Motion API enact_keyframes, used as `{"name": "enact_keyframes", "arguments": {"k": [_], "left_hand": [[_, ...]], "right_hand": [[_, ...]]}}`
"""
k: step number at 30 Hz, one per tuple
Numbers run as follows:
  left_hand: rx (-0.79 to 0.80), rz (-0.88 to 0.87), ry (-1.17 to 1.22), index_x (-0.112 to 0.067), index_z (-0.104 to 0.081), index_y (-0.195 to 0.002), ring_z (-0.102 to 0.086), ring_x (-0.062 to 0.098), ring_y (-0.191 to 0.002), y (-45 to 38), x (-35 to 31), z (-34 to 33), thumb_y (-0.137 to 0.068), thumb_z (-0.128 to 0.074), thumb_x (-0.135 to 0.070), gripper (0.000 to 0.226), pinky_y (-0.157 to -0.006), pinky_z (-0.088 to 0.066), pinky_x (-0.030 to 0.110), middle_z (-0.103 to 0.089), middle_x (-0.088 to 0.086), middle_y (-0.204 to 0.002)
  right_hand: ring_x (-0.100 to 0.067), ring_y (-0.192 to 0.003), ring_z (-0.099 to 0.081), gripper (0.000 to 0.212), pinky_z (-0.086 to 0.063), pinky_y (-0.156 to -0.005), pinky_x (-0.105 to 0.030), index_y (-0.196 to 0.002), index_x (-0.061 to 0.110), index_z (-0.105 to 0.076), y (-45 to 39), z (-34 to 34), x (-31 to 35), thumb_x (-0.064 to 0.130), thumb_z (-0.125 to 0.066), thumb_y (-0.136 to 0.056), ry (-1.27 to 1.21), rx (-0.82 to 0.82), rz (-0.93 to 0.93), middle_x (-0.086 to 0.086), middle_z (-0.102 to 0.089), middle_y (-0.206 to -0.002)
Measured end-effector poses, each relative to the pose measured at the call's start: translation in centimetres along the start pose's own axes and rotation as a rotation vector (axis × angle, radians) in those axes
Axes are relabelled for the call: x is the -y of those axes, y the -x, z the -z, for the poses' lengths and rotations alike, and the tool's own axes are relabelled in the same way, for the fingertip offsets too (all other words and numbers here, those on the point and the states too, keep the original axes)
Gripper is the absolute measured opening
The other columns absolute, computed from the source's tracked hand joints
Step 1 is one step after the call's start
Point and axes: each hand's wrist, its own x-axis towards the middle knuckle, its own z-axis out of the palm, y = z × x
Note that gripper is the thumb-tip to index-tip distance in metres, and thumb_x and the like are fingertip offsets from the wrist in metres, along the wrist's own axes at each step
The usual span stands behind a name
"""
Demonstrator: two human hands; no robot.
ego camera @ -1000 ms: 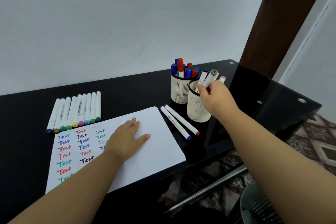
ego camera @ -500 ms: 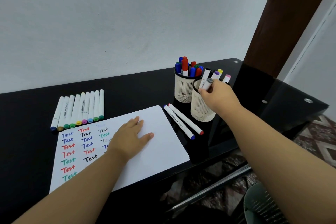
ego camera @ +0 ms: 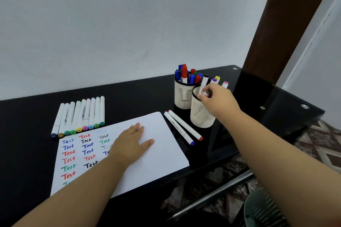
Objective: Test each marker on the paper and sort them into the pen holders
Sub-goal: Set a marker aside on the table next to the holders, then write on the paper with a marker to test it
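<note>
Dropping a tested marker into the near holder.

My right hand (ego camera: 218,100) pinches a grey-capped marker (ego camera: 206,93) at the rim of the near holder (ego camera: 202,116), beside the fuller far holder (ego camera: 183,96). My left hand (ego camera: 132,143) lies flat, fingers straight, on the paper (ego camera: 166,153). Best to ease it straight down among the standing markers before letting go. Nine markers (ego camera: 79,116) wait above the sheet, two more (ego camera: 182,127) right of it.

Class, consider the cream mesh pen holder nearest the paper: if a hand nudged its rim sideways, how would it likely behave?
The near cream mesh pen holder looks like thin perforated material, so it is probably light and might slide on the glossy black glass desk. It is taller than wide, with markers leaning above its rim, so it could tip. The right hand lowering a grey-capped marker should go gently.
</note>
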Motion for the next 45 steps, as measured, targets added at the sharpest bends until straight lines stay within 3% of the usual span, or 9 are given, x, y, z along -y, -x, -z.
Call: {"name": "enact_keyframes", "arguments": {"k": [4, 8, 21, 26, 33, 37, 42, 45], "left_hand": [[0.080, 0.009, -0.066, -0.023, -0.012, -0.151, -0.007, 0.013, -0.144, -0.1, -0.2, 1.1, -0.094, -0.033, -0.058, 0.070, -0.115, -0.013, 0.033, -0.002, -0.010, -0.158], [0.108, 0.013, -0.102, -0.021, -0.013, -0.151, -0.009, 0.014, -0.144, 0.7, 0.1, 2.1, -0.096, -0.032, -0.055, 0.067, -0.115, -0.012, 0.032, -0.003, -0.007, -0.158], [0.120, 0.098, -0.046, -0.027, -0.013, -0.150, -0.006, 0.010, -0.144, 6.9, 5.4, 3.1, -0.096, -0.031, -0.053, 0.063, -0.115, -0.008, 0.030, 0.000, -0.011, -0.157], [0.077, 0.186, 0.007, -0.032, -0.016, -0.149, -0.008, 0.008, -0.143, 8.2, 8.3, 3.6, -0.095, -0.036, -0.052, 0.061, -0.114, -0.013, 0.031, -0.001, -0.017, -0.156], [0.005, 0.177, 0.044, -0.036, -0.017, -0.148, -0.005, 0.006, -0.143, 8.3, 11.8, 4.1, -0.092, -0.034, -0.060, 0.064, -0.116, -0.013, 0.031, -0.002, -0.019, -0.155], [-0.022, 0.165, 0.062, -0.036, -0.017, -0.148, -0.003, 0.006, -0.143, 8.2, 12.4, 3.6, -0.091, -0.033, -0.060, 0.064, -0.116, -0.010, 0.029, -0.002, -0.020, -0.155], [-0.066, 0.135, 0.060, -0.034, -0.018, -0.148, -0.002, 0.004, -0.143, 8.0, 12.7, 3.3, -0.093, -0.035, -0.057, 0.062, -0.112, -0.004, 0.021, -0.002, -0.018, -0.156], [-0.074, 0.121, 0.058, -0.035, -0.016, -0.148, -0.001, 0.004, -0.143, 8.0, 12.9, 3.2, -0.092, -0.034, -0.058, 0.063, -0.110, -0.002, 0.020, -0.001, -0.019, -0.156]], "right_hand": [[-0.015, -0.099, -0.052, 0.033, -0.046, -0.084, -0.029, -0.123, 0.013, -0.056, 0.4, 0.7, 0.3, 0.029, -0.057, -0.094, 0.053, -0.058, 0.109, -0.003, -0.058, -0.116], [-0.024, -0.123, -0.036, 0.032, -0.037, -0.098, -0.034, -0.124, 0.017, -0.055, 1.5, 1.7, 1.3, 0.032, -0.049, -0.097, 0.260, -0.052, 0.239, -0.004, -0.049, -0.127], [-0.018, -0.109, -0.043, 0.028, -0.041, -0.089, -0.029, -0.119, 0.020, -0.056, 5.9, -2.5, 6.7, 0.035, -0.045, -0.098, 0.355, 0.207, 0.647, 0.001, -0.055, -0.115], [-0.018, -0.113, -0.042, 0.031, -0.038, -0.082, -0.026, -0.125, 0.021, -0.052, 5.7, -6.1, 9.1, 0.035, -0.043, -0.099, 0.362, 0.299, 0.717, 0.001, -0.053, -0.120], [-0.018, -0.112, -0.043, 0.030, -0.040, -0.082, -0.027, -0.125, 0.022, -0.052, 3.8, -12.1, 12.1, 0.033, -0.045, -0.098, 0.340, 0.397, 0.749, 0.001, -0.054, -0.118], [-0.021, -0.119, -0.043, 0.035, -0.044, -0.091, -0.032, -0.133, 0.024, -0.045, 2.0, -15.5, 14.1, 0.026, -0.045, -0.098, 0.367, 0.467, 0.761, -0.001, -0.048, -0.128], [-0.024, -0.130, -0.036, 0.061, -0.044, -0.097, -0.037, -0.147, 0.028, -0.027, 0.0, -18.8, 16.0, 0.006, -0.047, -0.094, 0.481, 0.502, 0.861, -0.001, -0.029, -0.151], [-0.025, -0.128, -0.037, 0.061, -0.046, -0.094, -0.037, -0.143, 0.025, -0.033, -0.8, -19.7, 16.8, -0.001, -0.047, -0.090, 0.592, 0.518, 0.959, 0.000, -0.026, -0.153]]}}
